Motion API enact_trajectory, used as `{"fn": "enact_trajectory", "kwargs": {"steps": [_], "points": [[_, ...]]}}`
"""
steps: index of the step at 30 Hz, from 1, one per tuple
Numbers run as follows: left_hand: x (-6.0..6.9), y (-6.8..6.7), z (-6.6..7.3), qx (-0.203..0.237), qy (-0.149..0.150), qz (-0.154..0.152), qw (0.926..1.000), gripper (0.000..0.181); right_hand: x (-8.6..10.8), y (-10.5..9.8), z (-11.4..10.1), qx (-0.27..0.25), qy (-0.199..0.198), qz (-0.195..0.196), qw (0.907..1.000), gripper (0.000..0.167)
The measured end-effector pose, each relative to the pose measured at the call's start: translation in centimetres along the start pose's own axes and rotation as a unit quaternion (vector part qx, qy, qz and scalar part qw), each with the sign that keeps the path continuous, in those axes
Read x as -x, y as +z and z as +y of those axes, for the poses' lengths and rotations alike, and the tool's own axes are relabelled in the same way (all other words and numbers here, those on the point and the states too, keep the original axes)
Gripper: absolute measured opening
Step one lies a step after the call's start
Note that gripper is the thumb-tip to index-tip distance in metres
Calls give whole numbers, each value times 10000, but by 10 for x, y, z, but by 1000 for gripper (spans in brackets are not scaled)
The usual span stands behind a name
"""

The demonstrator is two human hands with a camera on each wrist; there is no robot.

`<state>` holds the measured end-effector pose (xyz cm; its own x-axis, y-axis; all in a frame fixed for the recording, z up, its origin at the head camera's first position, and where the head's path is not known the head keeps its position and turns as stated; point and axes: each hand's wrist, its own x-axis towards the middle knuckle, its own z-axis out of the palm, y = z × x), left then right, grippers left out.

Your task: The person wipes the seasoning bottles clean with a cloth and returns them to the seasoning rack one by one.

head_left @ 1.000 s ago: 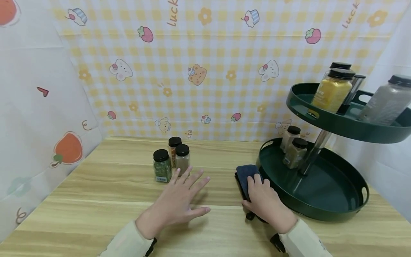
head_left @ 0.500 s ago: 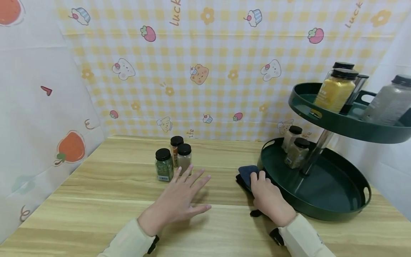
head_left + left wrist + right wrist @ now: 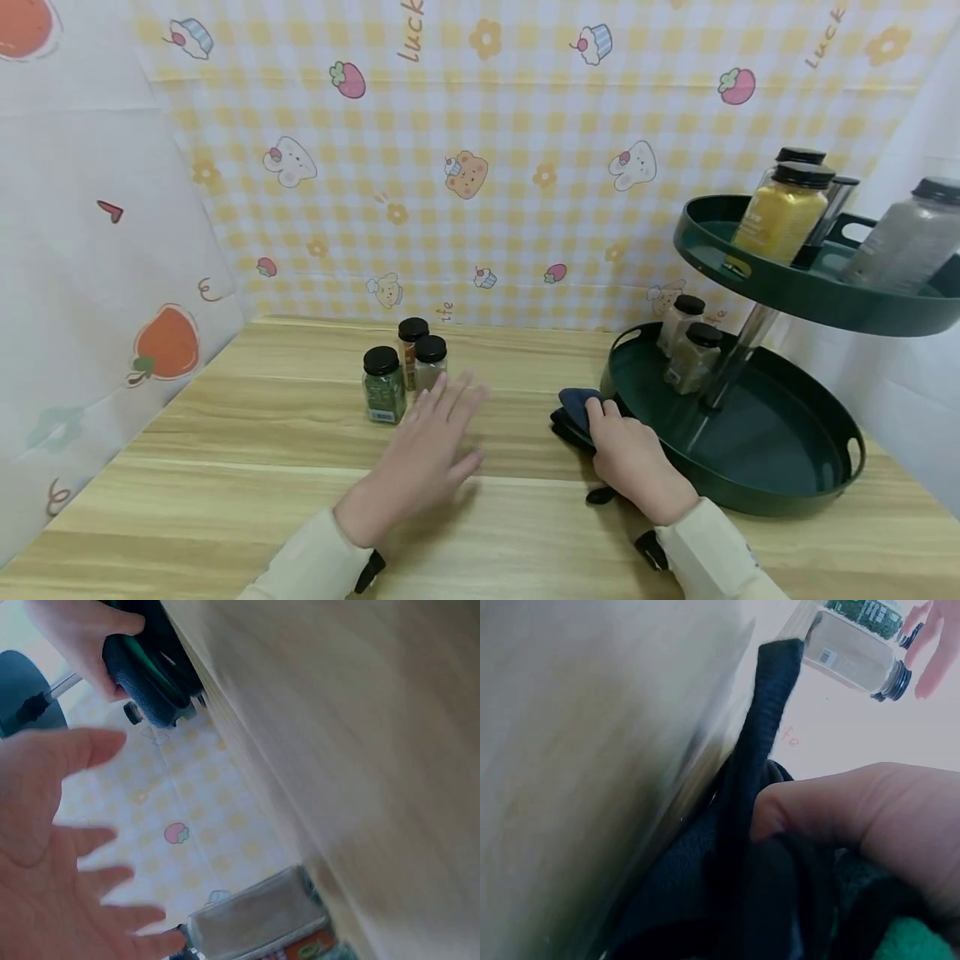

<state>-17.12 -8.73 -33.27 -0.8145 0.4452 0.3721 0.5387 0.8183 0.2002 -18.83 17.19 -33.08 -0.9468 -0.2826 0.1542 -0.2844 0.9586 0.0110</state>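
My right hand (image 3: 637, 462) grips a folded dark blue and black fabric piece (image 3: 576, 407) beside the lower tray. In the right wrist view my thumb (image 3: 817, 806) presses into its folds, and a strap-like strip (image 3: 769, 697) sticks out. A small black end (image 3: 600, 496) lies on the table below it. My left hand (image 3: 416, 462) hovers over the table with fingers spread, holding nothing. Just beyond its fingertips stand a jar of green herbs (image 3: 383, 387), a jar of pale powder (image 3: 431, 364) and an orange-labelled jar (image 3: 411, 333). All have black lids.
A green two-tier tray stand fills the right side. Its lower tray (image 3: 780, 458) holds two small jars (image 3: 693, 360). On its upper tray (image 3: 832, 300) are a yellow jar (image 3: 780, 218), a grey jar (image 3: 900, 242) and another jar behind. A patterned cloth backdrop (image 3: 510, 225) closes off the back.
My right hand has bunched the fabric piece, which lay flatter a second ago. My left hand has shifted slightly, its thumb drawn nearer the fingers. The jars and stand keep their places.
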Motion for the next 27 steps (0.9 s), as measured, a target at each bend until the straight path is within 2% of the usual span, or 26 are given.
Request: {"fn": "enact_trajectory", "kwargs": {"steps": [4,8,13,18,27], "points": [[-9,0,-2,633,-697,394,9948,84,1,-1,0,52,-130,97,9999,33],[-19,1,-10,1153,-1309,746,9818,92,1,-1,0,21,-224,86,9997,38],[-29,3,-19,1776,-1907,714,9628,98,0,-3,1,-142,-155,-181,9996,48],[-38,7,-26,2302,-2183,762,9453,103,-1,-3,-1,-128,-86,-229,9996,39],[-47,14,-34,2607,-2193,935,9355,99,1,1,-5,302,-235,53,9993,34]]}}
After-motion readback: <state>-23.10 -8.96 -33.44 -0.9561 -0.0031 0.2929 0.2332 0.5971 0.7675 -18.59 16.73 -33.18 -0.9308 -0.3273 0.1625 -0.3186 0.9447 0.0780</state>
